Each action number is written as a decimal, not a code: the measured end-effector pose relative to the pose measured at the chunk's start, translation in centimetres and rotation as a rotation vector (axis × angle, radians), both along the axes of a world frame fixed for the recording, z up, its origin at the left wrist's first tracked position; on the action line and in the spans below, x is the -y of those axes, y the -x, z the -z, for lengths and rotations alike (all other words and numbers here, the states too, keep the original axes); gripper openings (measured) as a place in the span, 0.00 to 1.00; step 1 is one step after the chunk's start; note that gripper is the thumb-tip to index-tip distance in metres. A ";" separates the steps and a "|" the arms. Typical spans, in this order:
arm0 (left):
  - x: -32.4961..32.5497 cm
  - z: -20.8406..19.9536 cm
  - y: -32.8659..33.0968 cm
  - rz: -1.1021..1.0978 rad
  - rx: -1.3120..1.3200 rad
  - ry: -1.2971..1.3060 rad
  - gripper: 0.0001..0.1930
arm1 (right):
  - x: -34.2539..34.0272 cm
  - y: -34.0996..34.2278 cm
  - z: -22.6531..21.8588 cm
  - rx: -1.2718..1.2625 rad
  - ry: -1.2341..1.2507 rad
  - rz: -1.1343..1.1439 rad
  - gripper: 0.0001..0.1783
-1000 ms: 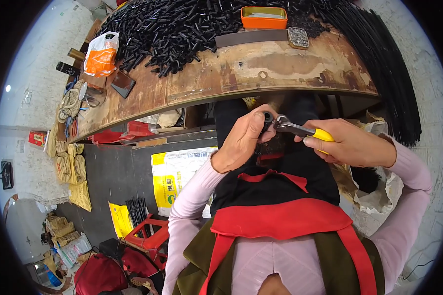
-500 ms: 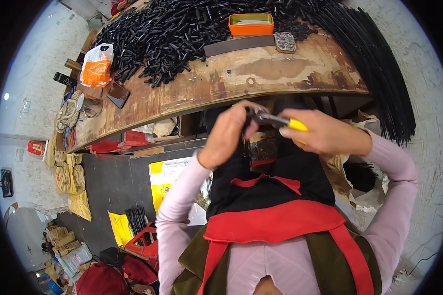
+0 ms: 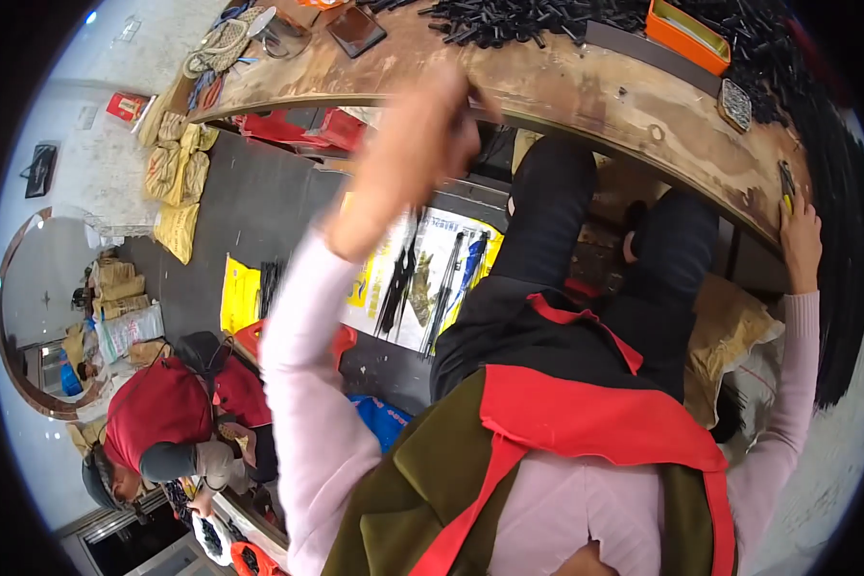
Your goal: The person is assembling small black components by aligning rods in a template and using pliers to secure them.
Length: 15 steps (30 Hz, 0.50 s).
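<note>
My left hand is raised at the front edge of the worn wooden table. It is blurred, with its fingers closed on a small black piece that sticks out at the top. My right hand is far off to the right at the table's edge, gripping yellow-handled pliers that point up onto the tabletop. A heap of thin black rods covers the back of the table. My dark trousers and red apron fill the lower middle.
An orange tray, a small metal block and a dark flat slab lie on the table. Printed bags with black rods lie on the floor below. Another person in red crouches at lower left near yellow sacks.
My hands have parted: the left went up and left to the table edge with the black piece, the right swung far right with the pliers. The view has tilted down and left.
</note>
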<state>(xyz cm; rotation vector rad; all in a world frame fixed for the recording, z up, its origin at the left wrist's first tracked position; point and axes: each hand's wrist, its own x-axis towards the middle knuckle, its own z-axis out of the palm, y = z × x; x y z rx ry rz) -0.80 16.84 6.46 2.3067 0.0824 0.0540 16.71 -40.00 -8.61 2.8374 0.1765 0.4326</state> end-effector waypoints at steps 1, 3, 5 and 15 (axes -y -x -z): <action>-0.7 6.0 0.3 0.288 0.433 -0.218 0.05 | 2.3 -0.9 0.8 0.027 0.049 -0.117 0.26; 0.4 14.8 1.4 0.145 0.263 -0.187 0.11 | -1.0 2.5 -3.3 0.011 -0.162 -0.119 0.22; -2.4 25.3 4.3 0.137 0.248 -0.179 0.19 | -3.2 4.2 -4.3 -0.051 -0.269 -0.076 0.15; -4.6 37.8 1.8 0.096 -0.196 -0.133 0.24 | -1.2 5.5 -4.1 0.009 -0.401 -0.055 0.09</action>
